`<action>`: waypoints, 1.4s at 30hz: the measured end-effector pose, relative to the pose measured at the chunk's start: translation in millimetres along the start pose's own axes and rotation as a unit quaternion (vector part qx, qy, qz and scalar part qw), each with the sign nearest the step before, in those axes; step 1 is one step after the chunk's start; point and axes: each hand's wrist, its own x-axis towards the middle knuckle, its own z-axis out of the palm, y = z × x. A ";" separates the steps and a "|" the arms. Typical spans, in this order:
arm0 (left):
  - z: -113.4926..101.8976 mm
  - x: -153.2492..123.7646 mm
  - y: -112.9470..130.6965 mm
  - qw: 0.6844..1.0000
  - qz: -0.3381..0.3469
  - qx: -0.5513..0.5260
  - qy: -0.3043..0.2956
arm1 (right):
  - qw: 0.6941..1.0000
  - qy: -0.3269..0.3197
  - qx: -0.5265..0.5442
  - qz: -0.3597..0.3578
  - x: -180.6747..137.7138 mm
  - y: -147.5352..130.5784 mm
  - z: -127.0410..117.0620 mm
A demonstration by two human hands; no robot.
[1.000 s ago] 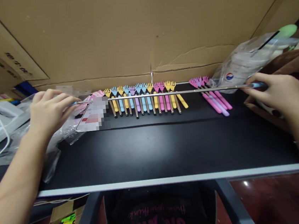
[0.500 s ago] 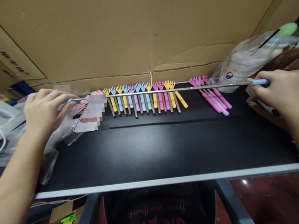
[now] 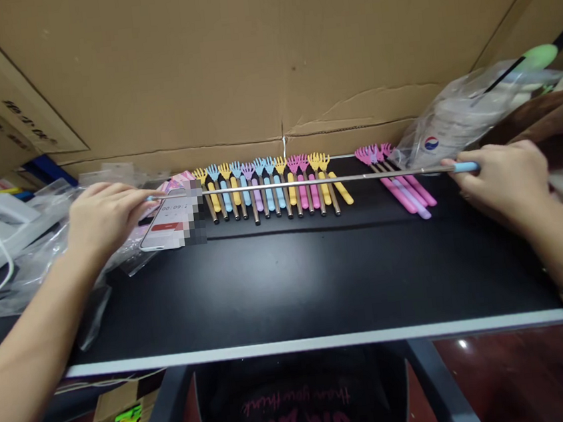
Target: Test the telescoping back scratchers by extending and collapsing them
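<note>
A telescopic back scratcher with a long metal rod is stretched level above the black table. My left hand pinches its light blue end, whose head is mostly hidden by the fingers. At the other end my right hand is closed around the rod by the blue handle. Behind and below the rod lies a row of short back scratchers with yellow, blue, purple and pink claw heads. Several pink and purple back scratchers lie in a separate group to the right.
A phone showing a timer lies near my left hand, partly pixelated, beside clear plastic bags. A cup in a plastic bag stands at the back right. Cardboard walls the back. The table's pale edge runs in front.
My hands have come closer together and slightly lower, the left moving right and the right moving left. The back scratcher between them is shorter. The others on the table stay put.
</note>
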 end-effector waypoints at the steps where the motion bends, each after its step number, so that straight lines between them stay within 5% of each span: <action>1: -2.2 3.2 5.9 1.000 0.009 -0.004 -0.002 | 1.000 -0.006 0.006 -0.004 -0.8 -6.1 -2.8; 9: -22.1 26.0 53.6 0.990 0.113 -0.028 0.081 | 0.999 0.007 0.039 -0.026 -11.1 -63.4 -34.2; 22: -57.0 65.6 168.4 0.970 0.170 -0.131 0.115 | 0.974 -0.018 0.095 -0.205 -40.9 -169.5 -73.0; 34: -61.7 68.2 167.2 0.965 0.168 -0.113 0.166 | 0.930 0.155 0.086 -0.322 -38.6 -177.8 -77.6; 42: -55.2 78.2 100.4 0.982 0.119 -0.063 0.132 | 0.953 0.175 0.007 -0.247 -11.2 -115.3 -75.2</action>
